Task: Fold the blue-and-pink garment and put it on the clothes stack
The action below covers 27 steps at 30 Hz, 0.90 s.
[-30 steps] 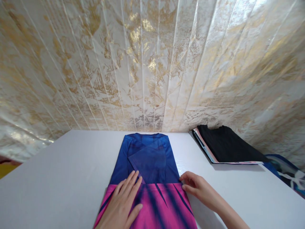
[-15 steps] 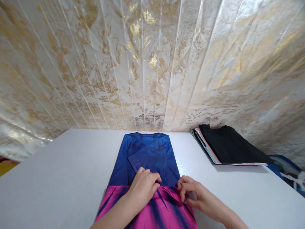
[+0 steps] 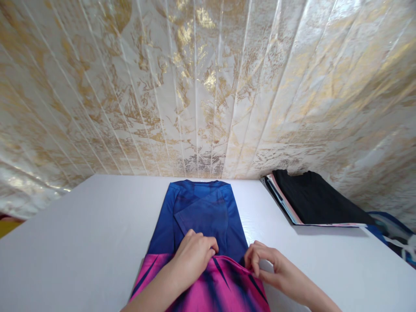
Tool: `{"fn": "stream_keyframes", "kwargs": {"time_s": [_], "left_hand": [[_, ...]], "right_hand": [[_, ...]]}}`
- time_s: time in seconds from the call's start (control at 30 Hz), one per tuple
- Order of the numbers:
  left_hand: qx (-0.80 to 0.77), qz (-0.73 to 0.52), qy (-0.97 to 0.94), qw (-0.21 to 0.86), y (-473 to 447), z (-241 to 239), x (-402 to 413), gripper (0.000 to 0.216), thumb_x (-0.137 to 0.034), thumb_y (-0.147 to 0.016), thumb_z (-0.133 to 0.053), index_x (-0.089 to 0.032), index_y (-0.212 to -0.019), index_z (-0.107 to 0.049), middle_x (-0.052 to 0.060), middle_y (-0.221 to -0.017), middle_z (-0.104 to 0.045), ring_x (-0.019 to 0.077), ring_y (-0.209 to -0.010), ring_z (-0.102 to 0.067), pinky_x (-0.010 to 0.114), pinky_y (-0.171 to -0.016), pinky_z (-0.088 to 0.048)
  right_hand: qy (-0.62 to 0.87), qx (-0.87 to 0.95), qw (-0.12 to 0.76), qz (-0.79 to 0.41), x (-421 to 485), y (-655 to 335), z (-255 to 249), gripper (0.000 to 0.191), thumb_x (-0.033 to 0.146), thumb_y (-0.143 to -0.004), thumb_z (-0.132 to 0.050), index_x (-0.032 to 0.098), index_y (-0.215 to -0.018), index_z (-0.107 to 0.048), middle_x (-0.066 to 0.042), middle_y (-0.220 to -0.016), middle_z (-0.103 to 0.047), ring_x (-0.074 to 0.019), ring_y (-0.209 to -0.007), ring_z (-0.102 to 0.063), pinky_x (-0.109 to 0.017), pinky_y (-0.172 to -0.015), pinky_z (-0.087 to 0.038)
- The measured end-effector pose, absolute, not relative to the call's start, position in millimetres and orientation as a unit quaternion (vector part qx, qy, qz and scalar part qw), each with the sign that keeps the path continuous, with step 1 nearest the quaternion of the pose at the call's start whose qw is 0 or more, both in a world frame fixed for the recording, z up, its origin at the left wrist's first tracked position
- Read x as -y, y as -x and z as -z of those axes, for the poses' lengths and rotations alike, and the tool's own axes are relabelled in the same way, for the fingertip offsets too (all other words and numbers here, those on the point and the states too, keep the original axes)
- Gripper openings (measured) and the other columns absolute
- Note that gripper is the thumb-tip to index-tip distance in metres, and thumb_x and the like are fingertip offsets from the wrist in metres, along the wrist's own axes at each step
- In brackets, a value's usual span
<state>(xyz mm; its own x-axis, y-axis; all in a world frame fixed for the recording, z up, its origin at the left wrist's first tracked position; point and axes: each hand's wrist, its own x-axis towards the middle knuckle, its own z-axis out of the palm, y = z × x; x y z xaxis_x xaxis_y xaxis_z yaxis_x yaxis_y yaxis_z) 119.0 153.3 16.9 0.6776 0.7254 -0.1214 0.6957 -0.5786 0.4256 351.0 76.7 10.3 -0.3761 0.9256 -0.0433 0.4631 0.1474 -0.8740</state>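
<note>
A blue and pink jersey (image 3: 198, 212) lies lengthwise on the white table (image 3: 81, 234), sides folded in, blue part towards the wall. My left hand (image 3: 195, 253) is closed on the cloth in the middle, where blue meets pink. My right hand (image 3: 269, 264) pinches the jersey's right edge at the same line, and the cloth is lifted slightly into a ridge between the two hands.
A stack of folded clothes with a black garment (image 3: 312, 199) on top lies at the table's right rear. A gold-patterned sheet (image 3: 208, 86) covers the wall behind. Blue fabric (image 3: 393, 234) shows past the right table edge.
My left hand went from lying flat on the jersey to gripping it in the middle. My right hand closed onto the right edge, and the cloth has risen between them.
</note>
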Motion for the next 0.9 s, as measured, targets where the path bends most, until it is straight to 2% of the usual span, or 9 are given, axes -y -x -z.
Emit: {"fn": "stream_keyframes", "kwargs": {"time_s": [0.1,0.2,0.37,0.47,0.6,0.7,0.9], "left_hand": [[-0.388,-0.033,-0.886,0.252,-117,-19,-154,0.025,-0.009,-0.084,-0.052,-0.026,-0.084,-0.071,-0.003,-0.088,-0.074,0.0189,-0.087,-0.064,0.032,-0.079,-0.037],[-0.39,-0.031,-0.879,0.272,-117,-19,-155,0.019,-0.011,-0.081,-0.057,-0.025,-0.082,-0.071,-0.003,-0.082,-0.074,0.019,-0.083,-0.065,0.032,-0.078,-0.037],[-0.398,-0.035,-0.874,0.278,-120,-18,-156,0.014,-0.022,-0.085,-0.058,-0.024,-0.079,-0.071,-0.003,-0.083,-0.074,0.0184,-0.081,-0.067,0.031,-0.078,-0.037],[-0.399,-0.037,-0.873,0.28,-122,-17,-156,0.013,-0.025,-0.085,-0.059,-0.024,-0.077,-0.07,-0.003,-0.079,-0.073,0.0177,-0.078,-0.066,0.029,-0.076,-0.037],[-0.398,-0.047,-0.874,0.275,-121,-18,-155,0.013,-0.021,-0.084,-0.059,-0.023,-0.074,-0.067,-0.005,-0.077,-0.071,0.017,-0.078,-0.064,0.027,-0.073,-0.036],[-0.402,-0.052,-0.872,0.274,-120,-22,-153,0.015,-0.018,-0.085,-0.055,-0.023,-0.075,-0.065,-0.004,-0.077,-0.07,0.0164,-0.076,-0.063,0.027,-0.073,-0.036],[-0.401,-0.06,-0.87,0.279,-119,-23,-152,0.014,-0.018,-0.083,-0.056,-0.021,-0.072,-0.064,-0.004,-0.074,-0.069,0.0169,-0.074,-0.061,0.028,-0.073,-0.035]], "right_hand": [[0.508,0.706,0.279,-0.407,-78,-353,-3,0.014,0.016,-0.081,-0.052,0.021,-0.068,-0.052,-0.002,-0.084,-0.062,-0.019,-0.085,-0.057,-0.033,-0.082,-0.041],[0.533,0.708,0.278,-0.37,-80,-356,3,0.01,0.014,-0.08,-0.05,0.022,-0.077,-0.055,-0.003,-0.087,-0.06,-0.02,-0.087,-0.055,-0.033,-0.08,-0.042],[0.53,0.734,0.26,-0.336,-80,-359,1,0.014,0.019,-0.086,-0.048,0.024,-0.093,-0.058,-0.005,-0.096,-0.059,-0.0225,-0.096,-0.052,-0.038,-0.087,-0.041],[0.531,0.745,0.239,-0.325,-80,-357,-1,0.011,0.022,-0.087,-0.05,0.024,-0.092,-0.06,-0.005,-0.099,-0.058,-0.0234,-0.1,-0.05,-0.041,-0.092,-0.039],[0.542,0.749,0.222,-0.311,-81,-354,-2,0.008,0.024,-0.085,-0.057,0.025,-0.092,-0.061,-0.004,-0.102,-0.057,-0.0225,-0.102,-0.048,-0.041,-0.095,-0.036],[0.547,0.75,0.222,-0.3,-82,-355,0,0.009,0.023,-0.084,-0.059,0.025,-0.094,-0.06,-0.004,-0.105,-0.056,-0.022,-0.104,-0.047,-0.039,-0.094,-0.037],[0.545,0.744,0.24,-0.302,-83,-360,3,0.005,0.023,-0.085,-0.057,0.024,-0.084,-0.061,-0.004,-0.106,-0.056,-0.023,-0.106,-0.047,-0.04,-0.094,-0.038]]}}
